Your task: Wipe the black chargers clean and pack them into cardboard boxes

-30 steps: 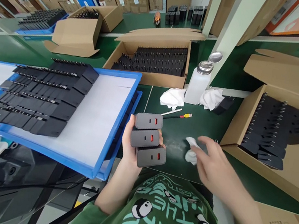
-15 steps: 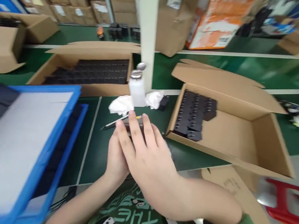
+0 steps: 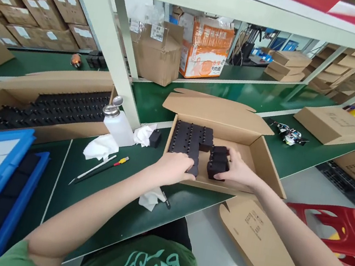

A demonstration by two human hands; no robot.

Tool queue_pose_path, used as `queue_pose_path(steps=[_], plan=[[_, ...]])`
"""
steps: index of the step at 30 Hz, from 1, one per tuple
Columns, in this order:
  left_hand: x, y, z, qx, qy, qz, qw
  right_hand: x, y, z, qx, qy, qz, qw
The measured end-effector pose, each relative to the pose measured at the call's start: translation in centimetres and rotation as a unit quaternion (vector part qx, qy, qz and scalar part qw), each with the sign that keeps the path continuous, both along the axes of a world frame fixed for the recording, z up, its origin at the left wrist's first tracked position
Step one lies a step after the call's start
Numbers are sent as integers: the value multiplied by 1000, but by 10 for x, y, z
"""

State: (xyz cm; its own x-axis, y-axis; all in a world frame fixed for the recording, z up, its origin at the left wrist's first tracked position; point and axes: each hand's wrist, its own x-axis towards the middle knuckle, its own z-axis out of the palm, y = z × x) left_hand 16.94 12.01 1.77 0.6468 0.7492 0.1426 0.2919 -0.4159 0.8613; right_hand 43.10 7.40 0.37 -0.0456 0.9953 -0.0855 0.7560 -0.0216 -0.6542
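An open cardboard box [image 3: 262, 159] holds rows of small black blocks [image 3: 182, 136] with little pegs along their tops. Inside it, my right hand [image 3: 238, 169] is closed around a short row of black blocks [image 3: 217, 160], thumb at the near end and fingers at the far end. A gap separates this row from the packed ones. My left hand [image 3: 173, 169] reaches over the box's near left edge, its fingers and thumb closed on the near end block of a packed row [image 3: 194, 167]. Part of that block is hidden by the fingers.
Left of the box are a white pump bottle [image 3: 118, 126], crumpled tissues [image 3: 101, 146], a lone black block [image 3: 155, 138] and thin tools [image 3: 93, 168]. A second box of black blocks [image 3: 65, 106] stands behind blue trays [image 3: 27, 138]. A red stool [image 3: 346, 227] is at right.
My hands were together near my body over a dark object; they have parted and moved right into the box. The view has turned right. The right hand has taken hold of a row of blocks.
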Motion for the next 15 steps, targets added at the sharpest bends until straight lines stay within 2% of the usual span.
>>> queue_pose_path(steps=[3,5,10,13,15], plan=[[11,21,-12,18,-12,-39,999,-4,13,-18,-30,29,54,998],[12,29,-19,33,-28,-54,998,-11,18,-25,-38,26,65,997],[10,35,-35,58,-66,-74,993,-22,28,-42,-70,-47,18,996],[12,34,-31,49,-82,-72,993,-21,33,-51,-75,-63,-3,995],[12,25,-20,42,-88,-43,994,-24,31,-49,-42,-63,-2,997]])
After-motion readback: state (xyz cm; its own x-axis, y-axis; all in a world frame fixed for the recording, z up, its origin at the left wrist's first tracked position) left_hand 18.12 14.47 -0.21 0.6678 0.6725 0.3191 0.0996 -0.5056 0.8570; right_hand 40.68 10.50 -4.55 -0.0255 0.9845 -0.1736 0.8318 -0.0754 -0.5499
